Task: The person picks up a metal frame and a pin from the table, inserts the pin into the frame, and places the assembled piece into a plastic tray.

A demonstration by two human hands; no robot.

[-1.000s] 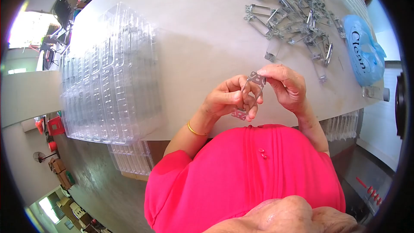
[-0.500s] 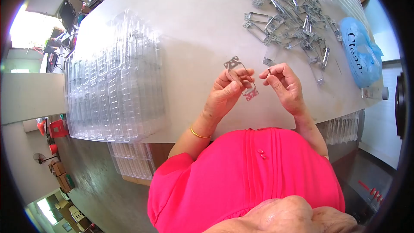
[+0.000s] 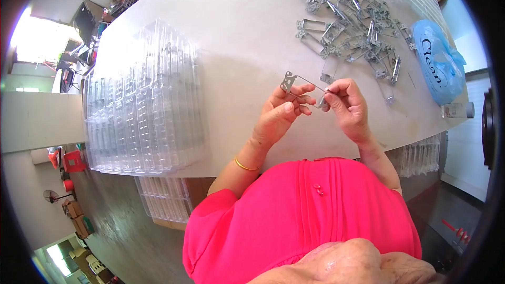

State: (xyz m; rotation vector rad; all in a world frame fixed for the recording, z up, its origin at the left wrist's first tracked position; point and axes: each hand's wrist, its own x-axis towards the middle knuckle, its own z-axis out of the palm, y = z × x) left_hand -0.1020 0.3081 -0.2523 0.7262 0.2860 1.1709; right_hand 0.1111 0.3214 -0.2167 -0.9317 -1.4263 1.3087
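Note:
A metal bracket, with punched end plates joined by thin rods, hangs between my two hands above the table. My left hand has its fingers loosely curled about the lower rod, the thumb a little apart from them. At the bracket's right end, the thumb and fingers of my right hand are pinched together on it, partly covering that end plate. A tiny dark piece was at those fingertips a moment ago; whether it is still there is hidden. Just beyond my right hand lies a pile of similar metal brackets.
Stacked clear plastic trays stand on the left of the pale table. A blue plastic bag and a small clear bottle sit at the right edge. More clear trays are below the table's front edge.
The bracket has turned from upright to slanting toward the right, its far end now at my right fingertips. My left fingers have loosened and spread somewhat.

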